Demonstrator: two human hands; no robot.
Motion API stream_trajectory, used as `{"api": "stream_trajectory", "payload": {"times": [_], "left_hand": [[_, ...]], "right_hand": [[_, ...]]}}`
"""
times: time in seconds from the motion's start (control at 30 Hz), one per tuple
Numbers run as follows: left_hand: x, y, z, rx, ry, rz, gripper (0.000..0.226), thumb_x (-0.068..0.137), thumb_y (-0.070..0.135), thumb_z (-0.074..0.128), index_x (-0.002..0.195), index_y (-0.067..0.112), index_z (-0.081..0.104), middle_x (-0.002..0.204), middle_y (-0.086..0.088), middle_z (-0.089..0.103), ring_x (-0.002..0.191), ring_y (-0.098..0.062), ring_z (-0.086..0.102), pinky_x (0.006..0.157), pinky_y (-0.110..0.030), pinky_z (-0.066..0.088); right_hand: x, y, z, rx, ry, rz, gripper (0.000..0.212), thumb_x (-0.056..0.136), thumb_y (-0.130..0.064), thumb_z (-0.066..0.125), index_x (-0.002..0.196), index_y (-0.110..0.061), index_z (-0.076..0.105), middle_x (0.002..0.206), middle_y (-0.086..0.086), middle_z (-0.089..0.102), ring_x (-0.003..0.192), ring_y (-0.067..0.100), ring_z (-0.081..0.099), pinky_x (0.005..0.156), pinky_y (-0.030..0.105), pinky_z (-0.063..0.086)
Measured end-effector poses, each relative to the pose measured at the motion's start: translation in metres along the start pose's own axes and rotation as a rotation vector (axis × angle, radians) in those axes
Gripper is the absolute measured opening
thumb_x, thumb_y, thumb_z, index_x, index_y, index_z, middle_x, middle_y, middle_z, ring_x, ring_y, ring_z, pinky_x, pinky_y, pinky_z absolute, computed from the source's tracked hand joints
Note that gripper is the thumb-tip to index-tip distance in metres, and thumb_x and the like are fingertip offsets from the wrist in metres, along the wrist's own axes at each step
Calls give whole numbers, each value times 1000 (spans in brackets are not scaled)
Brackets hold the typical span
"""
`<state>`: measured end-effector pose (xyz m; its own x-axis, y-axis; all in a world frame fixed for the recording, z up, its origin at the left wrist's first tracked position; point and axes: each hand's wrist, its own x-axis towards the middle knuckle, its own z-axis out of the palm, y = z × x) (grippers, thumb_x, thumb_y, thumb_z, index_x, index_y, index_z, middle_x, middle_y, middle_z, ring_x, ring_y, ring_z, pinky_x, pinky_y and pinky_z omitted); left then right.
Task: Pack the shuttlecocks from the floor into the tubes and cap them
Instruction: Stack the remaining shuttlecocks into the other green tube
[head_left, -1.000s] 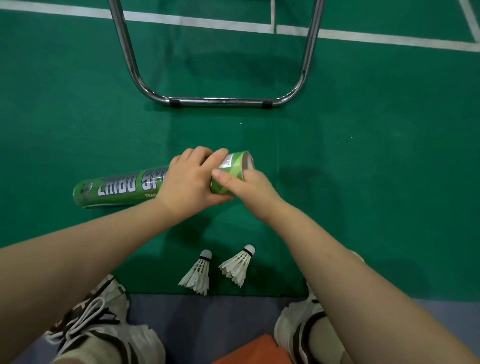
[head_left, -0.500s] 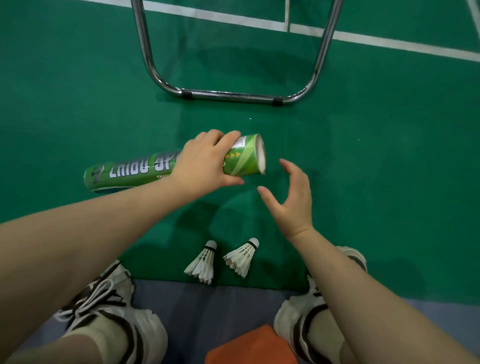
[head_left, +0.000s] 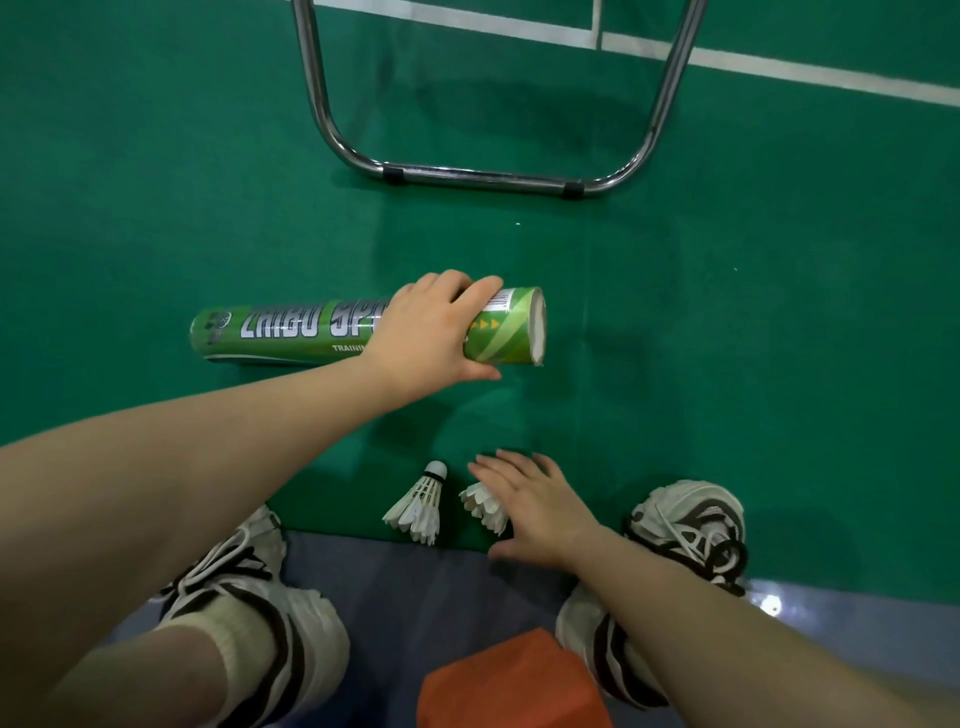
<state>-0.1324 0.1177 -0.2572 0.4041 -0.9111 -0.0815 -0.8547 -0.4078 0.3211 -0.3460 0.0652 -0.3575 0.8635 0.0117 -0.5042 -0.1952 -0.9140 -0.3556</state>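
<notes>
Left hand (head_left: 431, 332) grips the green lettered shuttlecock tube (head_left: 291, 332) at frame centre, uncapped; right hand (head_left: 530, 506), fingers spread, covers one white feathered shuttlecock (head_left: 485, 506) beside another (head_left: 421, 504), lower centre.

My one camera sits on my head, looking forward and steeply down, close over my left hand (head_left: 434, 332) and right hand (head_left: 535, 506), with my shoes (head_left: 691, 525) at the bottom edge and the green floor (head_left: 779, 312) filling the rest.
</notes>
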Motion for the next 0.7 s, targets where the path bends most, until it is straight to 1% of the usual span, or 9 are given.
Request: {"api": "stream_trajectory", "payload": {"times": [0.1, 0.2, 0.3, 0.37, 0.43, 0.5, 0.57, 0.63, 0.7], "left_hand": [[1, 1, 0, -9, 4, 1, 91, 59, 54, 76, 134, 19, 37, 117, -10, 51, 103, -29, 46, 88, -41, 37], [1, 1, 2, -6, 8, 3, 91, 59, 54, 76, 134, 19, 37, 117, -10, 51, 103, -30, 46, 88, -41, 37], [2, 1, 2, 1, 8, 4, 91, 59, 55, 75, 134, 19, 37, 117, -10, 51, 103, -30, 47, 88, -41, 37], [3, 1, 1, -4, 13, -5, 91, 59, 55, 76, 134, 20, 37, 116, -9, 51, 103, -29, 47, 88, -41, 38], [7, 0, -3, -24, 28, -19, 91, 58, 54, 76, 133, 20, 38, 115, -9, 51, 102, -29, 47, 87, -42, 39], [11, -3, -7, -45, 60, -40, 91, 58, 54, 77, 132, 19, 39, 114, -10, 51, 102, -30, 47, 87, -42, 39], [16, -6, -13, -67, 100, -66, 91, 57, 53, 78, 132, 18, 40, 113, -11, 52, 102, -31, 47, 88, -43, 40], [20, -9, -17, -84, 133, -92, 90, 57, 52, 78, 132, 18, 40, 113, -12, 51, 102, -31, 47, 88, -44, 41], [22, -10, -21, -87, 158, -109, 90, 58, 53, 77, 132, 18, 39, 114, -12, 51, 101, -31, 47, 88, -44, 41]], "right_hand": [[5, -2, 6, -35, 13, -25, 92, 77, -39, 67, 149, -25, 10, 156, -5, 16, 143, 18, 9, 113, 46, 6], [8, -7, 8, -17, 73, -53, 79, 79, -25, 64, 146, -25, 23, 150, -4, 31, 141, 20, 17, 111, 46, 10], [10, -9, 5, 32, 156, -43, 71, 78, -25, 65, 142, -27, 34, 142, -5, 42, 135, 19, 29, 107, 42, 16], [11, -7, -3, 98, 228, 39, 71, 77, -33, 66, 140, -28, 34, 140, -6, 44, 130, 18, 34, 103, 36, 19], [13, 0, -18, 181, 327, 139, 73, 76, -38, 68, 140, -27, 35, 138, -3, 46, 127, 20, 38, 102, 35, 23], [13, 10, -36, 290, 459, 221, 75, 73, -38, 72, 138, -22, 38, 133, 0, 49, 124, 22, 41, 102, 35, 27], [13, 19, -55, 388, 562, 290, 78, 70, -36, 76, 138, -21, 39, 133, 0, 50, 124, 20, 41, 103, 33, 27], [15, 24, -72, 472, 670, 344, 80, 68, -31, 79, 137, -20, 40, 133, 0, 49, 124, 19, 41, 104, 35, 29], [18, 27, -89, 615, 840, 397, 78, 68, -25, 80, 135, -17, 41, 133, 2, 49, 122, 20, 45, 105, 37, 34]]}}
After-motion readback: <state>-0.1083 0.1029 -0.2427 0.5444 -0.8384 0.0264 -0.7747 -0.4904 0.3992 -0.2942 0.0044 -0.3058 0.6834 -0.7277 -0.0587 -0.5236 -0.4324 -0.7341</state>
